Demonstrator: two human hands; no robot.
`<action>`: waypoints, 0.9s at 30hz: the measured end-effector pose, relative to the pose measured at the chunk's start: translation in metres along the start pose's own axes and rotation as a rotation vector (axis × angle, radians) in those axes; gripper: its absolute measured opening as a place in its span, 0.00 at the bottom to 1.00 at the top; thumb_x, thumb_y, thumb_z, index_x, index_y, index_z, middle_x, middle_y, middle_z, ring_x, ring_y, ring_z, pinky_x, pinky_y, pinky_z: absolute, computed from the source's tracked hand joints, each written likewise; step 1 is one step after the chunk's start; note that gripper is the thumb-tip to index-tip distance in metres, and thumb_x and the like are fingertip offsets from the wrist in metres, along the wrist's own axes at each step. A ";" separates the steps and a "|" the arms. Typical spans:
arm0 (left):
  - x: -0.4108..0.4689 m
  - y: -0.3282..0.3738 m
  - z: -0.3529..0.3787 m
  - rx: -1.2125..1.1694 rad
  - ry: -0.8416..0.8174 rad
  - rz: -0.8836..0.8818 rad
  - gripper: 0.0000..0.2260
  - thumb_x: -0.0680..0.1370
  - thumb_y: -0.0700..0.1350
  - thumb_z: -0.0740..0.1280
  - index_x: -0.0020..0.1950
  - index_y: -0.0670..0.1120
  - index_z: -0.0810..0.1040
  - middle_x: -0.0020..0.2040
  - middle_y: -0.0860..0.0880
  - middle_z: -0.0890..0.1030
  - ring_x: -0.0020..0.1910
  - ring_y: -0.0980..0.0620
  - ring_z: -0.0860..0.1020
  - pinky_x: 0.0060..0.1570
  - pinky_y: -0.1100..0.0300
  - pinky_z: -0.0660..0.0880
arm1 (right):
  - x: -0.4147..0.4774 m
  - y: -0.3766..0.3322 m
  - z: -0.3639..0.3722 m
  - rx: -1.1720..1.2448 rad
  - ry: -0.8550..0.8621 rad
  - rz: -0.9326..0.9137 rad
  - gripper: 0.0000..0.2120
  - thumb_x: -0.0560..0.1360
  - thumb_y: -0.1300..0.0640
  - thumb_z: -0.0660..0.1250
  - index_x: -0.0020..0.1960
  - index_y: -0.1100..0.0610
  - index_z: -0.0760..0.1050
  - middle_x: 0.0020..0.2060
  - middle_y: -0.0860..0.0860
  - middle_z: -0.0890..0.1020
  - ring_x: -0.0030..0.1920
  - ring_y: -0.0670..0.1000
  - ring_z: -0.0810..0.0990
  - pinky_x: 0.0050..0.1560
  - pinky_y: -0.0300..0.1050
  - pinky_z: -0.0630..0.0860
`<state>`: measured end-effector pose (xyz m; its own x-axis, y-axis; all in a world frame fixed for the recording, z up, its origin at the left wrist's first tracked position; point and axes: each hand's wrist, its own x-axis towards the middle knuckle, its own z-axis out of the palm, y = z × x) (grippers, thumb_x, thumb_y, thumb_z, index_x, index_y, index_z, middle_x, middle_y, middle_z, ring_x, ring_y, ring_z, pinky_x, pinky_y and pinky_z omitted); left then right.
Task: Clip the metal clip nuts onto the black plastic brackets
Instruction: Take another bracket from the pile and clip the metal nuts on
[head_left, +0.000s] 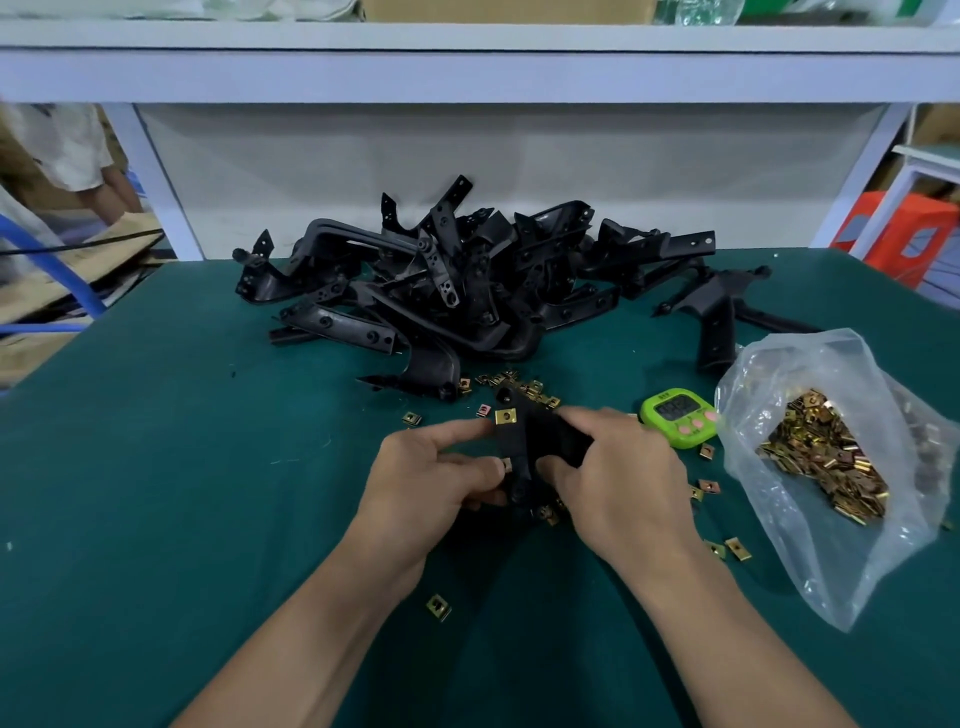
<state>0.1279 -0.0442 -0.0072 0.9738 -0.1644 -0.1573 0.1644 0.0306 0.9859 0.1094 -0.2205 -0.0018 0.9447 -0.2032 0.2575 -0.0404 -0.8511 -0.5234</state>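
Now, left hand (431, 467): pinched bracket (527, 441), left of timer (678, 415).
Right hand (618, 467): gripped bracket too.
Clip nut (505, 416): sat on bracket's tip.

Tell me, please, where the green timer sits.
In the head view, the green timer lies right of centre, between the right hand and the plastic bag.

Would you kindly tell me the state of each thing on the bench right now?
held bracket, gripped by both hands
clip nut, sitting on the bracket's upper end
left hand, gripping the bracket
right hand, gripping the bracket
bracket pile, heaped, untouched
loose clip nuts, scattered around the hands
plastic bag, open, clip nuts inside
timer, face up
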 end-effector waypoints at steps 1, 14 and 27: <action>-0.001 0.000 0.000 0.021 0.006 0.006 0.16 0.75 0.34 0.74 0.55 0.54 0.85 0.39 0.41 0.87 0.37 0.49 0.84 0.39 0.63 0.78 | -0.001 -0.001 0.000 -0.014 0.007 -0.022 0.12 0.73 0.49 0.75 0.55 0.45 0.81 0.42 0.45 0.78 0.43 0.54 0.77 0.44 0.50 0.76; -0.014 -0.009 0.033 0.392 0.176 0.280 0.09 0.77 0.48 0.73 0.38 0.48 0.83 0.29 0.53 0.81 0.26 0.62 0.73 0.27 0.69 0.68 | -0.003 -0.003 0.008 0.073 0.157 0.015 0.12 0.74 0.47 0.73 0.54 0.44 0.76 0.43 0.43 0.76 0.40 0.50 0.74 0.42 0.48 0.72; -0.009 -0.010 0.028 0.601 0.242 0.443 0.09 0.76 0.48 0.69 0.53 0.61 0.79 0.37 0.63 0.83 0.36 0.62 0.79 0.38 0.72 0.71 | -0.014 -0.013 0.002 -0.037 0.059 -0.029 0.12 0.75 0.56 0.69 0.57 0.45 0.74 0.42 0.43 0.74 0.40 0.52 0.77 0.37 0.47 0.64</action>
<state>0.1127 -0.0705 -0.0140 0.9472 -0.0398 0.3183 -0.2936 -0.5069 0.8105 0.0978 -0.2055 0.0001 0.9250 -0.2050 0.3199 -0.0259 -0.8741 -0.4851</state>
